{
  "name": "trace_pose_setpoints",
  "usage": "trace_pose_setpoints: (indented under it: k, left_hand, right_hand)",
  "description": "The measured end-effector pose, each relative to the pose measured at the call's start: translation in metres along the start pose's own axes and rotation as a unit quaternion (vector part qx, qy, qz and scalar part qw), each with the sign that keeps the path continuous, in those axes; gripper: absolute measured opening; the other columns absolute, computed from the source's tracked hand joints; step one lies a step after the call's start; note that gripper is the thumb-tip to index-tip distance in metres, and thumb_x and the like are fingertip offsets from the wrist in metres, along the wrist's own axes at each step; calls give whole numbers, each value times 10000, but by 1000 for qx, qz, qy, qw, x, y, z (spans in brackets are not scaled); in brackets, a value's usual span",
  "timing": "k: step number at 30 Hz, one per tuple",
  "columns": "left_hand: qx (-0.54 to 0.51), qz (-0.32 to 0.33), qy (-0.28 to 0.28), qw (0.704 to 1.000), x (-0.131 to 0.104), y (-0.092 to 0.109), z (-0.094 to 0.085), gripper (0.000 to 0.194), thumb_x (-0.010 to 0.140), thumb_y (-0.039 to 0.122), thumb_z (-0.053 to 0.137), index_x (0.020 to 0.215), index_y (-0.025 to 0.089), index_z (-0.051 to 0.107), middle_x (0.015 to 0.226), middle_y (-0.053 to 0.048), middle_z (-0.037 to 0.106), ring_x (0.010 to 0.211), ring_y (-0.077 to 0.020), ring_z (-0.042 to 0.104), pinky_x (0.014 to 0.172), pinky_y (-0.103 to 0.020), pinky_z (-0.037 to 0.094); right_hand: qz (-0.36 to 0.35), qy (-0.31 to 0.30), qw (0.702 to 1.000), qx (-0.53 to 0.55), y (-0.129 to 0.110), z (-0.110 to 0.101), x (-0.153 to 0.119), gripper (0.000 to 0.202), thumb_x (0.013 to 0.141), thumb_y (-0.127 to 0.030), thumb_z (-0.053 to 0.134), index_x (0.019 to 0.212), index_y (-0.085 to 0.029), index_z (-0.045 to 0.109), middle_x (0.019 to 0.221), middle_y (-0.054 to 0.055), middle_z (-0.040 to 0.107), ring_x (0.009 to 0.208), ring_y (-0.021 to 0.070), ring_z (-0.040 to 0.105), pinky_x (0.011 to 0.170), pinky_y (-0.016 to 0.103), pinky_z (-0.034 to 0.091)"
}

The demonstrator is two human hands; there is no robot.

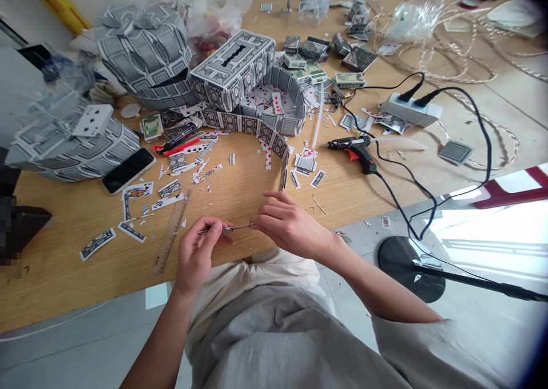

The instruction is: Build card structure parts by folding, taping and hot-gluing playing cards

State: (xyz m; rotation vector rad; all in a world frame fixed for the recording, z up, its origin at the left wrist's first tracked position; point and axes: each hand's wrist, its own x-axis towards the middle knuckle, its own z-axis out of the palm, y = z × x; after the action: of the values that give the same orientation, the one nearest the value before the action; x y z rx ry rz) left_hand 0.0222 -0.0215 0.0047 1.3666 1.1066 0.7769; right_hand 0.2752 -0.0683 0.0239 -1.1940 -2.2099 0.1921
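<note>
Near the table's front edge, my left hand pinches one end of a thin playing-card strip, seen almost edge-on. My right hand has its fingers closed at the strip's other end, and its fingertips are partly hidden. A long patterned band of joined cards runs from beside the card box down to just behind my right hand. Whether that band joins the strip I hold, I cannot tell. A clear ruler lies left of my left hand. Cut card pieces are scattered beyond it.
A card-covered box rests against an open card tray. Woven card baskets stand at the left, near a phone. A glue gun lies right, its cord by a power strip. A red-handled cutter lies mid-table.
</note>
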Motion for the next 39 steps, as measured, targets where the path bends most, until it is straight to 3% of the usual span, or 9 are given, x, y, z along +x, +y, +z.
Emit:
trace_pose_setpoints:
  k: [6, 14, 23, 28, 33, 39]
  left_hand:
    - [17, 13, 2, 1000, -3, 2, -1, 290, 1040, 498, 658, 974, 225, 732, 1071, -59, 809, 768, -195, 748, 721, -327, 632]
    - [50, 10, 11, 999, -5, 14, 1, 308, 1022, 508, 666, 953, 220, 749, 1038, -61, 817, 717, -187, 746, 705, -318, 629]
    - [33, 13, 10, 999, -5, 13, 10, 321, 1022, 527, 666, 933, 226, 737, 985, -48, 780, 804, -199, 746, 700, -305, 653]
    - [29, 29, -6, 999, -3, 21, 13, 295, 1025, 494, 663, 929, 227, 745, 975, -40, 783, 749, -178, 739, 707, -299, 651]
    - [13, 27, -23, 999, -4, 26, 23, 283, 1021, 494, 670, 955, 228, 739, 976, -44, 763, 829, -196, 733, 706, -300, 668]
    - [-26, 24, -22, 999, -1, 17, 34, 293, 1008, 506, 716, 1017, 216, 679, 1053, -46, 739, 818, -163, 724, 694, -265, 654]
  right_hand:
    - [-9, 2, 1000, -18, -2, 1, 0, 269, 1165, -225, 492, 1013, -194, 712, 833, 36, 697, 840, 216, 625, 1157, 427, 488]
    - [-11, 1, 1000, 10, -5, 4, -2, 259, 1127, -110, 482, 1017, -208, 694, 850, 24, 680, 843, 211, 638, 1234, 453, 478]
    - [-9, 30, 999, 12, -5, 10, -3, 257, 1146, -122, 465, 1004, -190, 669, 854, 56, 674, 842, 216, 635, 1012, 393, 559]
    - [-13, 30, 999, 11, -5, 11, -4, 245, 1158, -165, 478, 1006, -178, 670, 869, 75, 685, 868, 228, 636, 884, 379, 543]
    - [-12, 32, 999, 16, -6, 14, -1, 265, 1161, -163, 470, 992, -172, 675, 860, 78, 690, 865, 228, 641, 839, 371, 528]
    - [-31, 29, 998, 54, -6, 18, -2, 229, 1152, -170, 515, 1017, -153, 700, 871, 77, 710, 847, 219, 650, 845, 368, 541]
